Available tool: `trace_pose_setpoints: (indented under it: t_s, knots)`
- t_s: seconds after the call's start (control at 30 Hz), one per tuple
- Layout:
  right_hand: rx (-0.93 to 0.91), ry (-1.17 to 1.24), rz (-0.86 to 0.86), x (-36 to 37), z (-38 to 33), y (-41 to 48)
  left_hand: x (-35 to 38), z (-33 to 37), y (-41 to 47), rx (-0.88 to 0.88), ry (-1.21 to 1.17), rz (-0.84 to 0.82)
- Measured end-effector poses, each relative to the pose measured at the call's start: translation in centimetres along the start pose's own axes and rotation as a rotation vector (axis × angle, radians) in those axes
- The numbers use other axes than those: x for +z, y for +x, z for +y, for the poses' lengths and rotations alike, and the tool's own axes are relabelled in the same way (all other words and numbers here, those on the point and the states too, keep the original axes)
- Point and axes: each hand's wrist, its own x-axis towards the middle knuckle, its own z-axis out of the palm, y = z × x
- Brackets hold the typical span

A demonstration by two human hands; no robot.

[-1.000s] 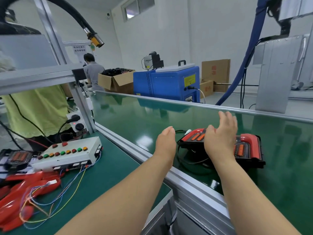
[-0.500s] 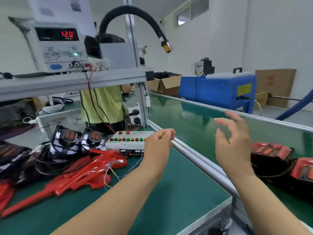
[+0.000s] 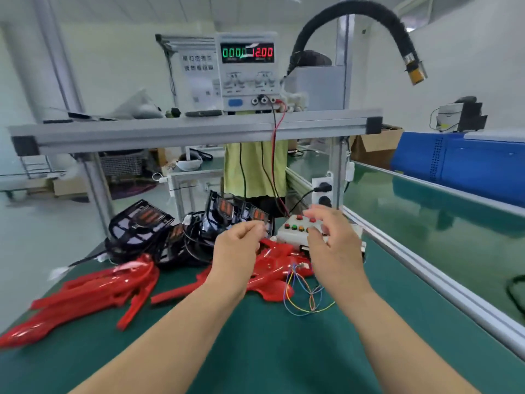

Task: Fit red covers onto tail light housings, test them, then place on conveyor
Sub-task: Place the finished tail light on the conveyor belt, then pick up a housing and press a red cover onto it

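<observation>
Though hard to count through blur, heaped at the bench [image 3: 255, 351] back: perhaps four black housings [image 3: 139, 223], with two piles of red covers [image 3: 85, 291] in front and one button box [image 3: 289, 231]. Hovering above the covers, holding nothing: left hand [image 3: 235, 251] loosely curled, right hand [image 3: 332, 248] half open, fingers [image 3: 319, 214] spread over the button box.

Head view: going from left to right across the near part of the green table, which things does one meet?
red covers → left hand → right hand → conveyor belt
</observation>
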Motion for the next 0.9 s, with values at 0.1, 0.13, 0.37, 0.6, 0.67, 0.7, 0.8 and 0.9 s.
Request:
trace_pose_setpoints:
  t_s: [0.1,0.13,0.37,0.6,0.67,0.7,0.8,0.9]
  knots:
    - [0.061,0.055,-0.082,3.4,-0.5,-0.5,-3.5,-1.2,0.9,-0.012,0.051,0.061]
    - [0.087,0.071,-0.110,4.4,-0.5,-0.7,-4.6,-1.7,1.2,-0.016,0.070,0.084]
    - [0.177,0.035,-0.239,7.9,0.6,-2.8,-11.8,-4.7,4.0,-0.005,0.269,0.218]
    - [0.235,-0.035,-0.359,8.6,2.0,-3.8,-12.1,-5.6,9.3,-0.045,0.435,0.282]
    - [0.212,-0.074,-0.388,8.5,2.4,-3.8,-11.0,-5.3,10.8,-0.039,0.459,0.282]
    - [0.212,-0.083,-0.397,8.4,2.5,-3.8,-10.4,-5.1,11.5,-0.029,0.469,0.280]
    - [0.228,-0.063,-0.397,8.5,2.7,-4.0,-8.6,-4.1,13.5,-0.006,0.545,0.255]
    - [0.269,-0.019,-0.394,8.8,2.9,-4.3,-7.0,-3.5,15.4,-0.094,0.673,0.227]
